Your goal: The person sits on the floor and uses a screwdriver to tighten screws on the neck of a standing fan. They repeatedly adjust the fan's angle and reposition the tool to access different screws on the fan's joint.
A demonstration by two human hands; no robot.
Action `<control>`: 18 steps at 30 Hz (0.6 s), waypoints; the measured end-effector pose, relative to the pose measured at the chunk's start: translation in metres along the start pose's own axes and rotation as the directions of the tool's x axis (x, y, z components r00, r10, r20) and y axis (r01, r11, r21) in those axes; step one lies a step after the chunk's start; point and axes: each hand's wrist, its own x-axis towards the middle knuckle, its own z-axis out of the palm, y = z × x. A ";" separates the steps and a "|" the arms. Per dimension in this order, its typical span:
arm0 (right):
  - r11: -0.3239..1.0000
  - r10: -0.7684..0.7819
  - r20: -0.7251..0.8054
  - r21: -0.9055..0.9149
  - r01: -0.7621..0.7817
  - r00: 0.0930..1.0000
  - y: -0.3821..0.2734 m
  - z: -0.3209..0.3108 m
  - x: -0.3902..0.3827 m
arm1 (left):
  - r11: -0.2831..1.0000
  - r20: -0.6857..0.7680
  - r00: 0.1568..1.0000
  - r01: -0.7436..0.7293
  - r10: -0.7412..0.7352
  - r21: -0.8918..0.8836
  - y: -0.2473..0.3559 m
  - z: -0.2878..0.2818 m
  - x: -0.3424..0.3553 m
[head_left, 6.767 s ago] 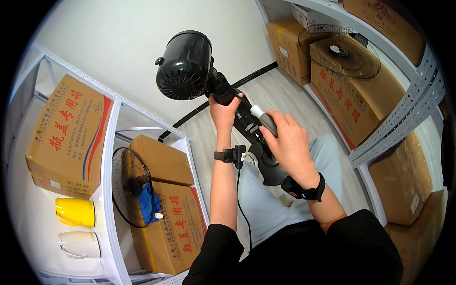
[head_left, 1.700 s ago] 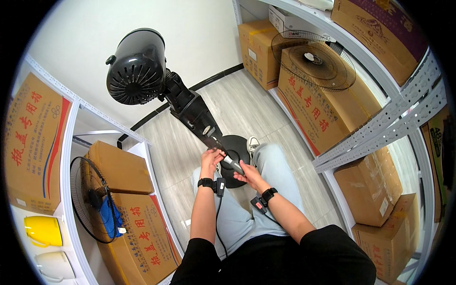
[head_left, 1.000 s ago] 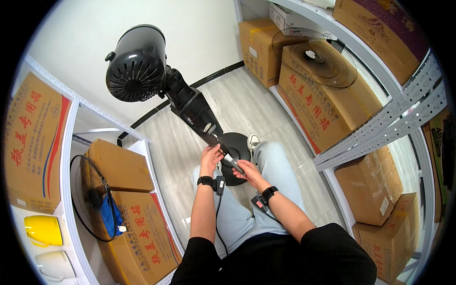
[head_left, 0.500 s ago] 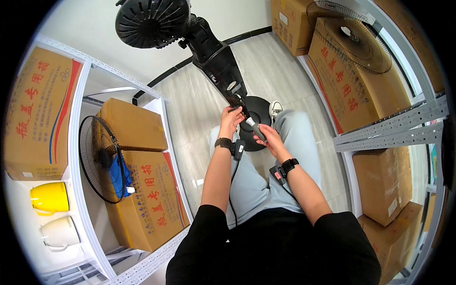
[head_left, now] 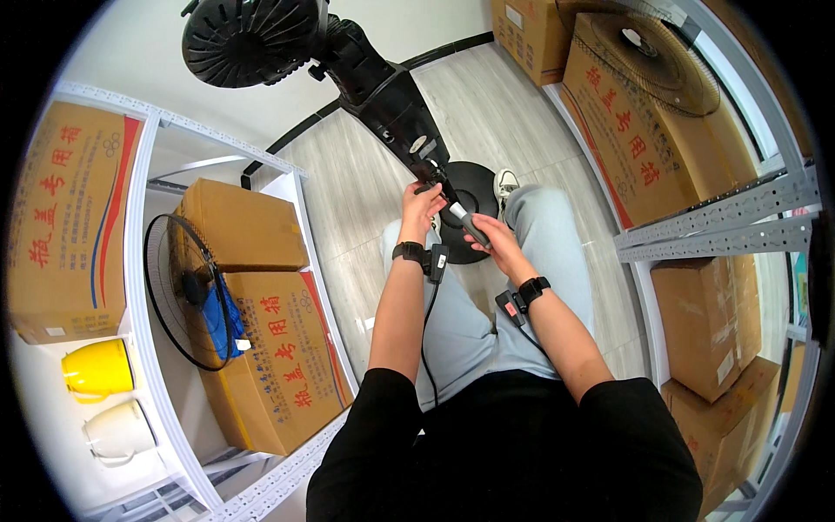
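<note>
A black stand fan without its front grille leans ahead of me, its round slotted motor housing (head_left: 252, 39) at the upper left and its column (head_left: 396, 109) sloping down to a round black base (head_left: 477, 178). My left hand (head_left: 422, 204) is closed at the lower end of the column, fingers curled round a dark part there; the part itself is mostly hidden. In my closed right hand (head_left: 500, 239) is a grey-handled screwdriver (head_left: 474, 228) with a pale front section. Its front end points toward the column beside my left fingers; whether the tip touches cannot be seen.
Black wire fan guards rest at the left shelf (head_left: 187, 291) and on the right boxes (head_left: 648, 56). Cardboard boxes (head_left: 278, 348) fill metal shelving on both sides. Yellow (head_left: 97, 370) and white (head_left: 120, 432) jugs stand at lower left. Cables hang from both wrist devices.
The fan's upper part appears a little farther left and higher in view. Both hands keep their places at the column, with the screwdriver still in my right hand.
</note>
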 end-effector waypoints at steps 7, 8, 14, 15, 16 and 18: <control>0.996 0.070 0.056 0.053 -0.073 0.996 -0.007 -0.006 0.001 | 0.964 0.103 0.994 0.073 -0.048 -0.255 0.003 0.000 -0.001; 0.997 0.066 0.053 0.038 -0.068 0.996 -0.006 -0.004 0.001 | 0.973 0.098 0.994 0.073 -0.052 -0.218 0.003 -0.001 0.001; 1.000 0.016 0.000 -0.016 -0.016 1.000 -0.006 0.001 -0.004 | 1.000 -0.003 1.000 -0.021 0.021 -0.023 -0.001 0.005 -0.002; 1.000 0.012 0.008 -0.023 -0.011 1.000 -0.006 0.002 -0.005 | 0.998 0.005 1.000 -0.019 0.019 -0.056 -0.001 0.001 0.000; 1.000 0.022 0.020 -0.011 -0.022 1.000 -0.006 0.002 -0.005 | 0.996 0.012 1.000 -0.016 0.017 -0.090 -0.003 -0.002 0.001; 0.999 0.037 0.031 0.017 -0.037 0.999 -0.007 -0.003 -0.001 | 0.985 0.032 0.999 0.028 -0.023 -0.172 0.000 0.003 -0.001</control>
